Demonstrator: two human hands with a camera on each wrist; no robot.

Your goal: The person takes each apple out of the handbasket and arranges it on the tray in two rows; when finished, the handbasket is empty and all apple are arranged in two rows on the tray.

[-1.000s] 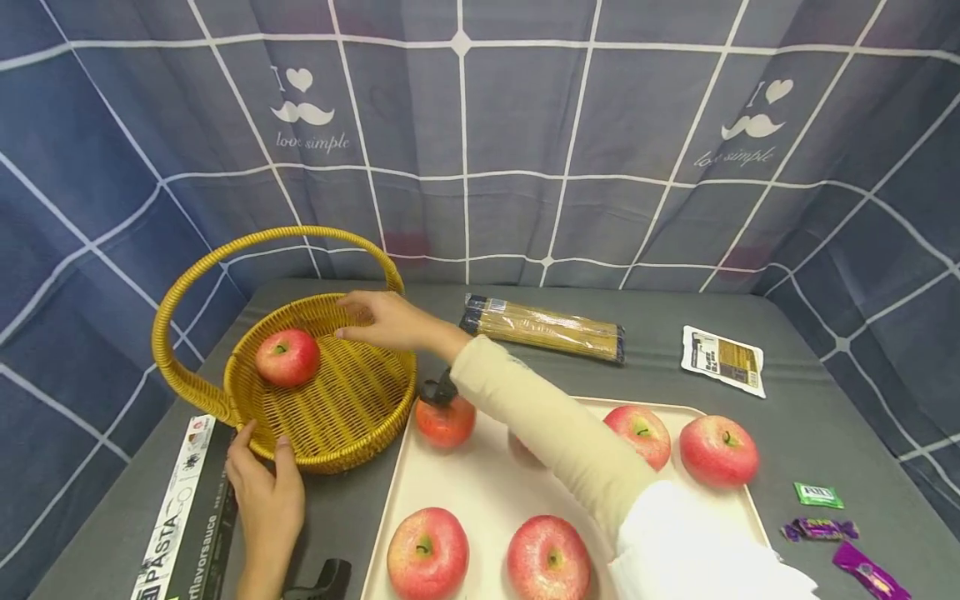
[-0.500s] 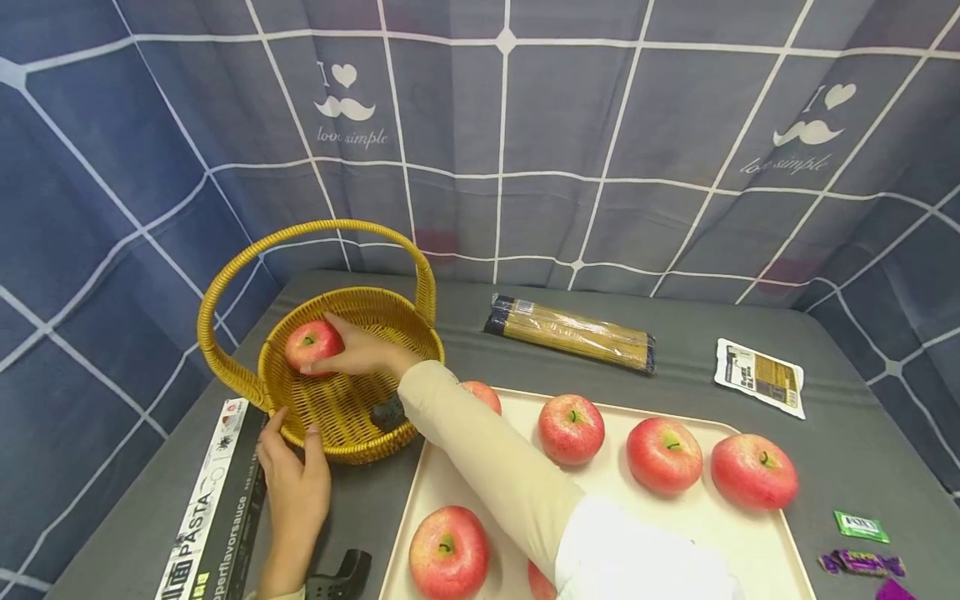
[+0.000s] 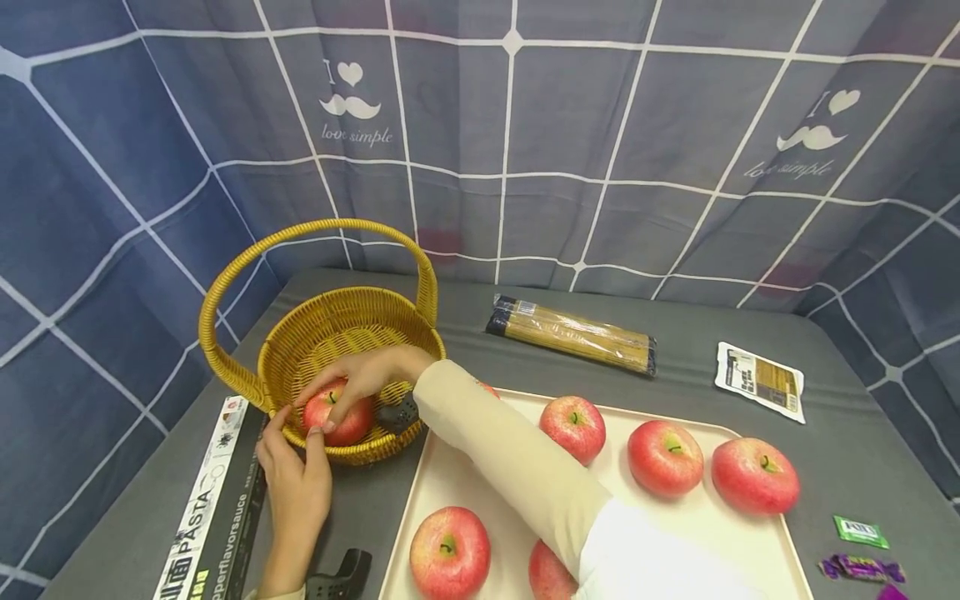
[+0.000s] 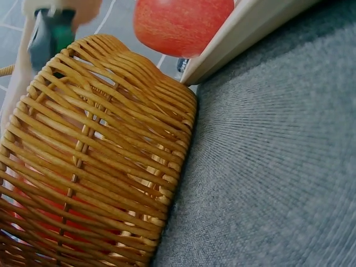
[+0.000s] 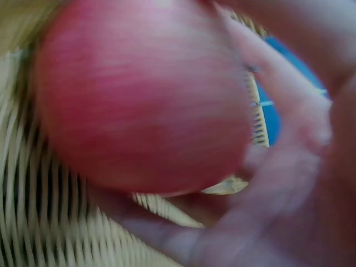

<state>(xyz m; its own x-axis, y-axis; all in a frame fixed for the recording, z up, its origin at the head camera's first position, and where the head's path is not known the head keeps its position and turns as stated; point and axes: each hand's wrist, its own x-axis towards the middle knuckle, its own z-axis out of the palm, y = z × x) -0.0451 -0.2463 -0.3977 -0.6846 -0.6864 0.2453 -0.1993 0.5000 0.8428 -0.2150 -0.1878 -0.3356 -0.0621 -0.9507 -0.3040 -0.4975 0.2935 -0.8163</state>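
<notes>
In the head view my right hand (image 3: 367, 371) reaches into the yellow wicker basket (image 3: 408, 329) and grips a red apple (image 3: 356, 421), which sits by the basket's near wall. The right wrist view shows that apple (image 5: 144, 100) close up, with thumb and fingers round its sides. My left hand (image 3: 296, 483) holds the basket's near left rim, below the handle's foot. The outer wicker wall (image 4: 100, 150) fills much of the left wrist view, where my left fingers do not show. Red shows through the weave.
A cream tray (image 3: 408, 521) with several apples (image 3: 450, 550) stands right of the basket. A pasta box (image 3: 213, 508) lies at the left. Behind the tray are a spaghetti pack (image 3: 573, 333) and a white pouch (image 3: 760, 381); wrapped candies (image 3: 861, 531) lie at the right.
My right hand first moved left to the apple at the basket's far left and took hold of it. The apple has since shifted toward the near rim. My left hand stays at the rim.
</notes>
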